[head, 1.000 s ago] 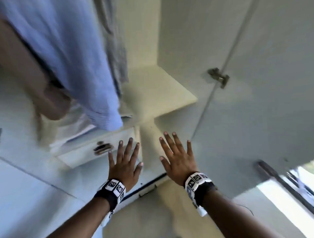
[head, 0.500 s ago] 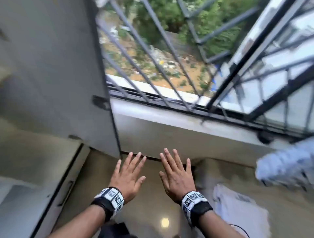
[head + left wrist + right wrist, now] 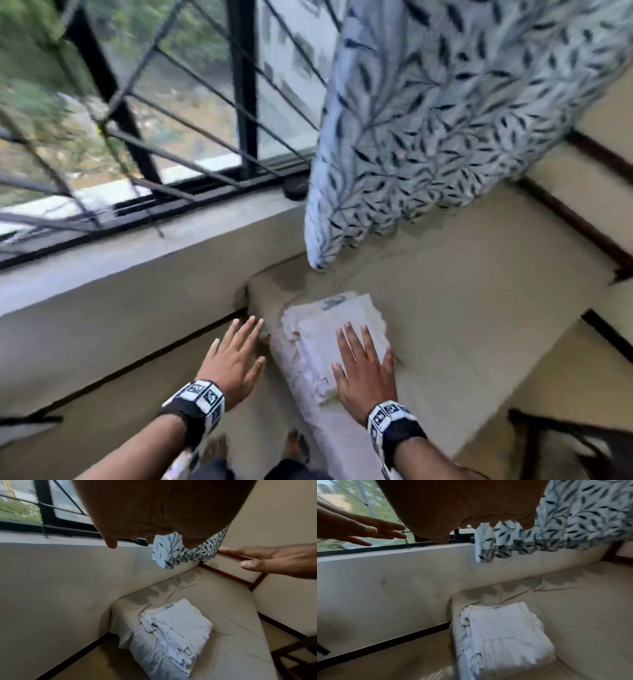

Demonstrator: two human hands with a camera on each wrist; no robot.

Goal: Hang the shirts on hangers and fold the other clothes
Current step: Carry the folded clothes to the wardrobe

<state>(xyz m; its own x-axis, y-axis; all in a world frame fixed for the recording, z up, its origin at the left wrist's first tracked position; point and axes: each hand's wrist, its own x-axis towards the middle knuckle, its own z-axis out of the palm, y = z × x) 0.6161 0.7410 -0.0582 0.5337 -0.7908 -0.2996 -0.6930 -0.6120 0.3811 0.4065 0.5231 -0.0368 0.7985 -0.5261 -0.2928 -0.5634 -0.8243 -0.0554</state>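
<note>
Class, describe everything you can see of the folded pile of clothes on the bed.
The pile of clothes is pale, white to light blue soft cloth, folded into a rough rectangle with layered, ragged edges along one side. It lies flat near the corner of the beige bed, below the leaf-print curtain. Neither hand touches it.

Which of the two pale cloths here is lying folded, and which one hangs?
The plain white folded cloth lies on the corner of the beige mattress. The leaf-patterned blue-and-white curtain hangs above it beside the barred window.
</note>
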